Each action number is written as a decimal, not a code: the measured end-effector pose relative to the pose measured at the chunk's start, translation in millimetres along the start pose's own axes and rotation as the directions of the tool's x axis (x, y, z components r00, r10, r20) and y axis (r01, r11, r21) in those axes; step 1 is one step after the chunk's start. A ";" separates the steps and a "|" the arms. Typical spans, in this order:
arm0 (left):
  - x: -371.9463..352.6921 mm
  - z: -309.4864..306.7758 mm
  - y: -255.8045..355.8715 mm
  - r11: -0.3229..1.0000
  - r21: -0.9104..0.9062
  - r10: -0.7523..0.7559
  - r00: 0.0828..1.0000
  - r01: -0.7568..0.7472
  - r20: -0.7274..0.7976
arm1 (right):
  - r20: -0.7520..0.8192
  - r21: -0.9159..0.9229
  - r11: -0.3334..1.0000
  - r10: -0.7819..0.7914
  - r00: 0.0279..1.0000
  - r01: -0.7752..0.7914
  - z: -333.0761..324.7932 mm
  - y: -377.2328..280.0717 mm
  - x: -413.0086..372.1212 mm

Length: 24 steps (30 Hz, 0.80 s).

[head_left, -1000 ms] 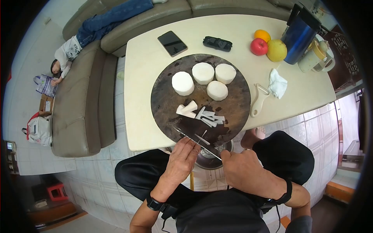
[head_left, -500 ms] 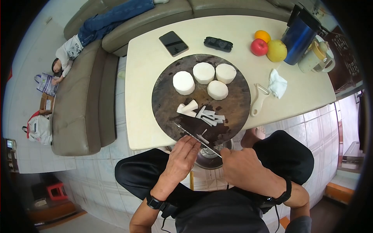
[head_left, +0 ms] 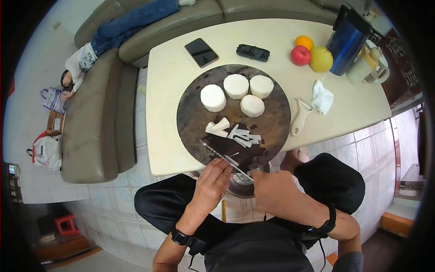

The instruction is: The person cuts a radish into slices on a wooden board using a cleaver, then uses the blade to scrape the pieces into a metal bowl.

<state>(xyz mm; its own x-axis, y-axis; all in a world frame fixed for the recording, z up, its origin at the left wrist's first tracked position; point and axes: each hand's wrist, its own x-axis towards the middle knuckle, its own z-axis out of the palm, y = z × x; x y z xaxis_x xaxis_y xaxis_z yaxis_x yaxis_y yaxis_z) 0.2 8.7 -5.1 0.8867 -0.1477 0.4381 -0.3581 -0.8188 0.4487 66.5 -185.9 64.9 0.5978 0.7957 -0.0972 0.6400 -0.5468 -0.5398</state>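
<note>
My right hand (head_left: 278,192) grips the handle of a knife (head_left: 224,158), whose blade slants up and left over the near edge of a round dark cutting board (head_left: 190,113). The fingers of my left hand (head_left: 211,186) are bent and pressed together beside the blade, on a piece of white radish that they mostly hide. Thin radish strips (head_left: 232,159) lie just beyond the blade. Farther in are a pile of cut sticks (head_left: 243,136), some thicker chunks (head_left: 218,128) and several thick peeled rounds, among them a radish round (head_left: 213,98) at the left.
Right of the board lie a peeler (head_left: 299,122) and a white cloth (head_left: 322,97). Behind are a phone (head_left: 201,52), a black case (head_left: 253,52), fruit (head_left: 300,55), a blue jug (head_left: 349,43). Below the table edge is a metal basin (head_left: 242,188). Someone lies on the sofa (head_left: 90,131).
My right hand has moved slightly left with the knife, and the blade tip has shifted up and left. My left hand stays nearly in place. The whole view has shifted slightly.
</note>
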 end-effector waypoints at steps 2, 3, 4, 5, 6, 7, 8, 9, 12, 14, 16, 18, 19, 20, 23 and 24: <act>2.2 -4.2 1.8 0.998 -0.058 -0.035 0.999 0.033 -0.027 | -0.047 0.030 0.999 -0.010 0.999 0.012 -5.2 3.1 -2.5; 3.9 -8.3 4.9 0.969 -0.173 -0.188 0.981 0.178 -0.039 | -0.040 0.051 0.998 0.032 0.999 -0.030 -13.6 3.0 -3.5; 5.2 -11.2 7.0 0.906 -0.287 -0.335 0.942 0.312 -0.033 | -0.034 0.073 0.995 0.074 0.997 -0.072 -19.2 4.0 -4.5; 4.5 -9.5 5.3 0.909 -0.282 -0.332 0.942 0.308 -0.040 | -0.039 0.071 0.995 0.067 0.997 -0.064 -21.3 6.3 -5.5; 4.0 -5.5 1.9 0.719 -0.541 -0.536 0.844 0.437 -0.031 | -0.060 0.140 0.988 0.081 0.995 -0.072 -22.9 9.1 -6.4; 4.8 -3.4 0.3 0.447 -0.751 -0.701 0.712 0.486 0.043 | -0.080 0.208 0.975 0.097 0.992 -0.079 -23.9 12.1 -7.5; 7.4 -4.7 -1.9 0.327 -0.817 -0.715 0.690 0.476 0.116 | -0.086 0.206 0.976 0.094 0.992 -0.074 -22.5 16.5 -8.2; 12.7 -6.6 -1.5 0.333 -0.817 -0.711 0.694 0.471 0.110 | -0.060 0.359 0.930 0.107 0.992 -0.078 -19.5 21.9 -8.3; 21.8 -8.8 -2.5 -0.281 -0.892 -0.607 0.654 0.353 0.450 | 0.084 0.648 0.745 0.138 0.987 -0.159 -30.9 20.3 -5.4; 22.1 -3.2 -5.7 -0.411 -0.853 -0.524 0.682 0.322 0.510 | 0.203 0.761 0.602 0.137 0.970 -0.244 -36.1 18.9 -4.8; 23.6 -0.7 -4.3 -0.558 -0.776 -0.443 0.686 0.294 0.578 | 0.304 0.804 0.497 0.128 0.944 -0.327 -33.8 21.5 -3.8; 19.9 2.8 -7.8 -0.540 -0.786 -0.431 0.703 0.302 0.566 | 0.293 0.814 0.488 0.124 0.948 -0.316 -33.0 24.7 -3.6; 18.0 3.9 -9.8 -0.524 -0.793 -0.421 0.716 0.310 0.557 | 0.287 0.824 0.475 0.121 0.950 -0.309 -33.2 26.0 -4.0; 16.6 3.1 -10.6 -0.522 -0.795 -0.422 0.716 0.309 0.556 | 0.286 0.824 0.476 0.119 0.951 -0.307 -34.5 26.8 -4.7; 15.7 -1.0 -9.8 -0.445 -0.823 -0.493 0.672 0.352 0.553 | 0.248 0.841 0.453 0.165 0.955 -0.297 -39.8 28.7 -7.2; 19.1 -4.3 -6.0 -0.262 -0.859 -0.572 0.646 0.440 0.506 | 0.202 0.849 0.450 0.204 0.958 -0.275 -41.4 29.4 -7.9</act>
<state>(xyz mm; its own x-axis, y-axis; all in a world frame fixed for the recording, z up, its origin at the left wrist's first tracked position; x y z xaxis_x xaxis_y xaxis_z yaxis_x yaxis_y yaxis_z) 18.0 13.1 3.9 0.9256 0.0922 -0.3671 0.2330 0.6256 0.7445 100.6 -219.0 84.5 0.6054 0.7035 -0.3723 -0.2863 -0.2439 -0.9266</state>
